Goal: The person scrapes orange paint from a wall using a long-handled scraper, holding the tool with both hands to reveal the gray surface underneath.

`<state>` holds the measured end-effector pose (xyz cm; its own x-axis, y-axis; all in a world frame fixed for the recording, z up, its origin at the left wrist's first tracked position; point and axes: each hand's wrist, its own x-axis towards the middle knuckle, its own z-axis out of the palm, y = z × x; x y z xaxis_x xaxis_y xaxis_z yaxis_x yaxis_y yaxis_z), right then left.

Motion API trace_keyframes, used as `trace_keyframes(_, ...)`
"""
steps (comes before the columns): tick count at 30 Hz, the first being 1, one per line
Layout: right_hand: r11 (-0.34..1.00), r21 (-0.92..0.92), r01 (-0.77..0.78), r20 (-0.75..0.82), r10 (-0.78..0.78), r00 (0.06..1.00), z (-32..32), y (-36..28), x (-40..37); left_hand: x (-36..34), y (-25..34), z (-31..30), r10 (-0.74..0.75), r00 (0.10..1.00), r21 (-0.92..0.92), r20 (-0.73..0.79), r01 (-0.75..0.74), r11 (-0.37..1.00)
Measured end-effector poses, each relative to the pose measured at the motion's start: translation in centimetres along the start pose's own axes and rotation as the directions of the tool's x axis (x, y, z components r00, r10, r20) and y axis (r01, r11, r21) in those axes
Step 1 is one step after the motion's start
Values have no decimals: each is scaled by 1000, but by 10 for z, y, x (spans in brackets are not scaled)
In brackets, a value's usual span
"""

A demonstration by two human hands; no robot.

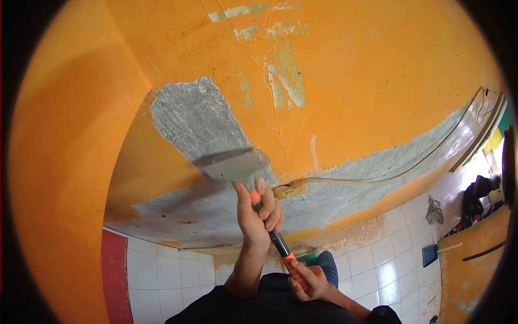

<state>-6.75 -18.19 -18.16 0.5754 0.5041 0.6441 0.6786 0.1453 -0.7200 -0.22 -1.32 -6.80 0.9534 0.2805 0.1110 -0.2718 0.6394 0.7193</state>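
Scraper [237, 164] first: its wide metal blade lies flat against the wall [377, 81], at the lower edge of a grey patch [194, 119] where the orange paint is gone. Its black-and-orange handle runs down and to the right, towards my body.

What worries me is the small beige fitting [288, 189] just beside the blade's right corner, with a thin cable [367, 180] running off from it along the wall. If the blade slides right, I judge it could catch the fitting or nick that cable. The left hand's knuckles also sit very near the rough plaster, so a sudden slip of the blade could drag them across it.

My left hand [259, 210] is raised, forearm upright, and its fingers [272, 213] wrap closed around the top of the handle just beneath the blade, one fingertip reaching up towards the metal. My right hand [308, 278] is low and close to my chest, fingers curled shut on the orange butt of the handle. White floor tiles [377, 259] show below, dusted with debris along the wall's foot.
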Motion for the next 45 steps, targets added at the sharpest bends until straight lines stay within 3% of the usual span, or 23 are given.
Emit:
trace_keyframes(12, 1000, -19, 7, -33, -8, 999, 4, -7, 12, 5, 13, 10, 48, 999, 13, 15, -48, 999)
trace_keyframes(15, 999, -34, 14, -60, -16, 998, 5, -4, 5, 3, 7, 5, 22, 998, -29, 60, -20, 999)
trace_keyframes(18, 999, -38, 30, 26, -29, 999, -4, -14, 8, 5, 19, 16, 26, 996, -106, 86, -16, 994)
trace_keyframes(20, 997, -58, -42, 58, 45, 997, -2, -15, 6, 0, 10, 6, 37, 997, -107, 73, -29, 994)
trace_keyframes(24, 997, -72, -6, 6, 7, 1000, 0, -19, 13, 5, 18, 11, 60, 991, -163, 117, -41, 986)
trace_keyframes(28, 995, -40, 94, -71, -96, 993, 4, -19, 28, 11, 33, 26, 68, 991, -129, 111, -53, 990)
trace_keyframes(30, 999, -22, 41, -27, -41, 999, 7, -16, 11, 7, 20, 17, 39, 989, -146, 146, -17, 989)
trace_keyframes(32, 998, -34, 57, -26, -57, 998, 6, -11, 8, 2, 11, 11, 15, 998, -81, 57, -10, 997)
trace_keyframes(45, 997, -24, 80, -17, -80, 997, 7, -9, 4, 4, 18, 14, 30, 998, -46, 51, -28, 999)
